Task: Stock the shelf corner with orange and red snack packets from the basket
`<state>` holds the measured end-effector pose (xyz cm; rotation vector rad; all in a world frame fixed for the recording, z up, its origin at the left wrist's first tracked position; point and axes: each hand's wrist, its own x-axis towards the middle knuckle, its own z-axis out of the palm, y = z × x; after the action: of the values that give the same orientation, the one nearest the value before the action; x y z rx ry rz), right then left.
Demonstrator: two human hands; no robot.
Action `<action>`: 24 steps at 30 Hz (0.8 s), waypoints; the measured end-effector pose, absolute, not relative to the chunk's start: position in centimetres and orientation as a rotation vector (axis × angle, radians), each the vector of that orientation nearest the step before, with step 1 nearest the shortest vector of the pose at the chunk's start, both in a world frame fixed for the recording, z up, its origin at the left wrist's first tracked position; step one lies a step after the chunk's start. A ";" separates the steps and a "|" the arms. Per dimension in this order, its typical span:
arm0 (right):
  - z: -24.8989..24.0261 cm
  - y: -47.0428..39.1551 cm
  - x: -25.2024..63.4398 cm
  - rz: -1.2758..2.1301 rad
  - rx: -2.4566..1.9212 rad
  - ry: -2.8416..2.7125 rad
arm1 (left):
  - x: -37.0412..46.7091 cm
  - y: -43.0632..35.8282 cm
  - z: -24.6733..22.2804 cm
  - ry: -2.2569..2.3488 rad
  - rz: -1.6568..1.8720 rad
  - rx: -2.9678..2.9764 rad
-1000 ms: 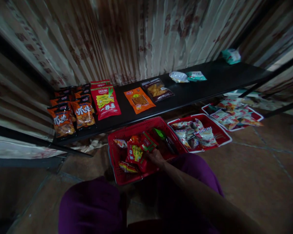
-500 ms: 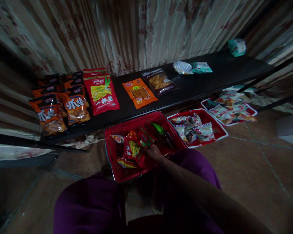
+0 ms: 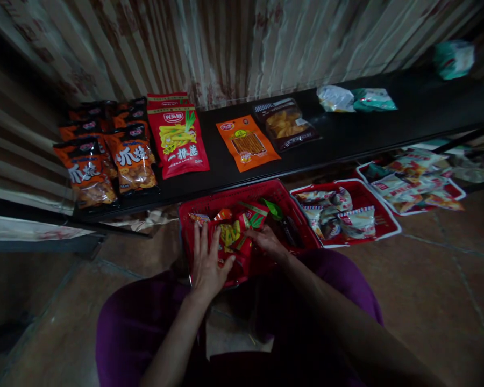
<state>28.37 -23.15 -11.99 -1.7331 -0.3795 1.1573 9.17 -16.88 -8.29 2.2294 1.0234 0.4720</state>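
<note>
A red basket (image 3: 262,189) holding several snack bags stands between my knees and the shelf. My left hand (image 3: 210,263) is over its left part, fingers spread, above a red snack bag (image 3: 230,236) with yellow sticks printed on it. My right hand (image 3: 268,243) has its fingers closed at the right edge of that bag. A green and dark packet (image 3: 284,221) lies at the basket's right. Another red snack bag (image 3: 178,142) stands on the black shelf (image 3: 226,180), with orange claw-snack bags (image 3: 131,161) to its left.
An orange packet (image 3: 248,144), a brown bag (image 3: 286,124) and white and green bags (image 3: 374,100) lie on the shelf. Two more red baskets, a nearer one (image 3: 381,228) and a farther one (image 3: 417,211), hold bags at the right. A curtain (image 3: 226,48) hangs behind.
My left hand has come into view and reached into the basket. My right hand stays at the red bag. The view has shifted, so the shelf's right part appears farther right.
</note>
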 end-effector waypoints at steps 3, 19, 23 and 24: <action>-11.2 -23.1 28.4 1.209 -1.687 -0.383 | 10.6 -18.2 -10.2 0.919 0.166 2.252; -11.9 -22.1 29.8 1.258 -1.545 -0.302 | 7.9 -14.4 -16.0 1.557 0.567 1.551; -13.1 -22.1 31.3 1.166 -1.638 -0.323 | 6.2 -12.7 -15.4 1.628 0.677 1.407; -13.6 -22.2 31.4 1.136 -1.698 -0.352 | 6.0 -12.7 -15.3 1.625 0.698 1.372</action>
<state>31.44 -22.21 -13.62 -1.6982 -0.3520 1.1356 6.05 -12.74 -15.26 1.3718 1.6252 0.6978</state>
